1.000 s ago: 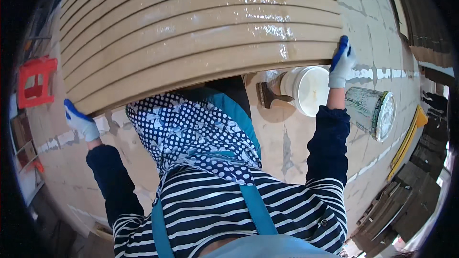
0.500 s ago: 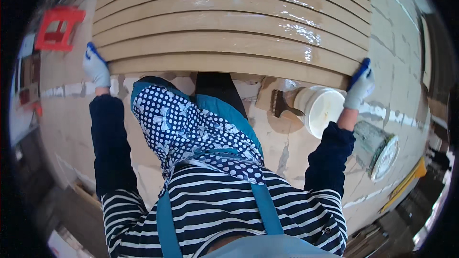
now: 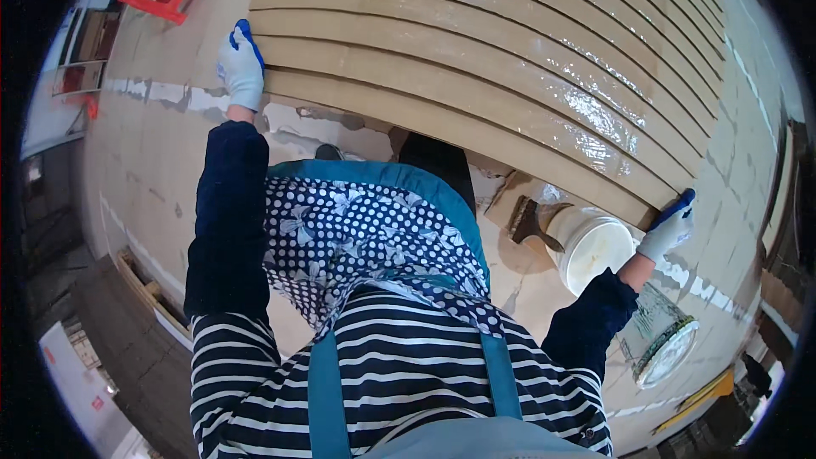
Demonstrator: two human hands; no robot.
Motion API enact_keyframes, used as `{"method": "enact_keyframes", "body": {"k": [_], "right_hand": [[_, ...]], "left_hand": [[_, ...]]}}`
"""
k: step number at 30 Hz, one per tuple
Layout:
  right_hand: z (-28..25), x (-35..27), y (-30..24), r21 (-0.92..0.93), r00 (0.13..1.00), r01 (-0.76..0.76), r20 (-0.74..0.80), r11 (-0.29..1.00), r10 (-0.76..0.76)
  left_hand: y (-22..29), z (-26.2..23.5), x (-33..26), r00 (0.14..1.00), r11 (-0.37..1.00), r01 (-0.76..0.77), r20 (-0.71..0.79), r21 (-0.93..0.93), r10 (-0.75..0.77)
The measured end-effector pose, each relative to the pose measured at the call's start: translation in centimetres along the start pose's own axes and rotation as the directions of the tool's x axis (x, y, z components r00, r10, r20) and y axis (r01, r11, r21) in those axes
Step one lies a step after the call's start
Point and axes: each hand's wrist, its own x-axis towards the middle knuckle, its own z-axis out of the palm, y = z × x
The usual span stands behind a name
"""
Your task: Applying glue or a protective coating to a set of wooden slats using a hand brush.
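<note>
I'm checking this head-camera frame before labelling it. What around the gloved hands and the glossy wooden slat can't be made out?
- Left hand and right hand, in white and blue gloves: fingertips curl behind the ends of the nearest glossy tan wooden slat.
- Floor under the slats: covered by them.
- Flat brush on the white plastic bucket: bristles too blurred to judge.
- Clear round container: contents unreadable near the fisheye rim.

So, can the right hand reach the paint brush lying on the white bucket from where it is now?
Probably yes. The right hand grips the nearest plank's end, just beside the white bucket. The brush lies uncovered on its rim, but the hand must first let go of the plank.
</note>
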Motion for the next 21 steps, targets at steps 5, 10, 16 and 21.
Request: {"method": "enact_keyframes", "body": {"k": [5, 10, 16, 21], "right_hand": [[0.0, 0.1, 0.5, -0.077, 0.999, 0.041, 0.006, 0.996, -0.041], [2.2, 3.0, 8.2, 0.750, 0.998, -0.056, 0.029, 0.659, 0.053], [-1.9, -1.9, 3.8, 0.296, 0.997, 0.017, -0.082, 0.955, 0.008], [-2.5, -1.7, 9.4, -0.050, 0.958, 0.279, 0.090, 0.959, -0.273]], "left_hand": [[-2.6, -0.8, 1.6, 0.993, 0.983, -0.074, 0.099, 0.170, 0.057], [2.3, -4.9, 2.6, 0.910, 0.856, -0.240, 0.414, 0.457, 0.033], [0.1, -7.3, 1.1, 0.620, 0.899, 0.428, 0.694, 0.090, -0.364], [-1.5, -6.9, 2.5, 0.576, 0.442, -0.814, 0.620, 0.377, 0.533]]}}
